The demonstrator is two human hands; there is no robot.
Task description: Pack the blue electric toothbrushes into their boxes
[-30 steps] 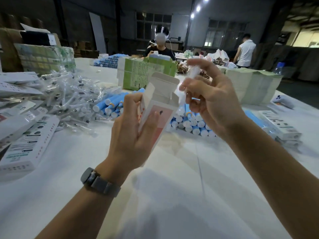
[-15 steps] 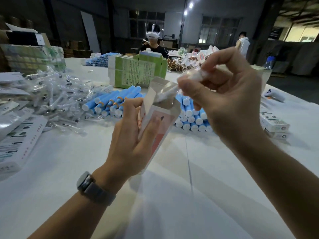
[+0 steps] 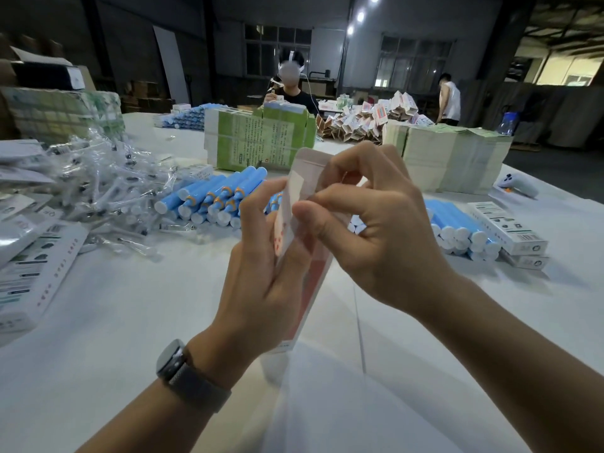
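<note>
While the left hand [image 3: 261,266] grips the tall toothbrush box [image 3: 305,256] upright above the counter [image 3: 130,322], the right hand [image 3: 376,230] pinches its top flap. Blue electric toothbrushes [image 3: 215,197] lie piled behind.

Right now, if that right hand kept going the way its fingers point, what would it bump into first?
The right hand has its fingertips curled leftward at the open top flap of the toothbrush box, so it would meet the box at once. The left hand grips that box just behind it. Depth is hard to judge.
</note>
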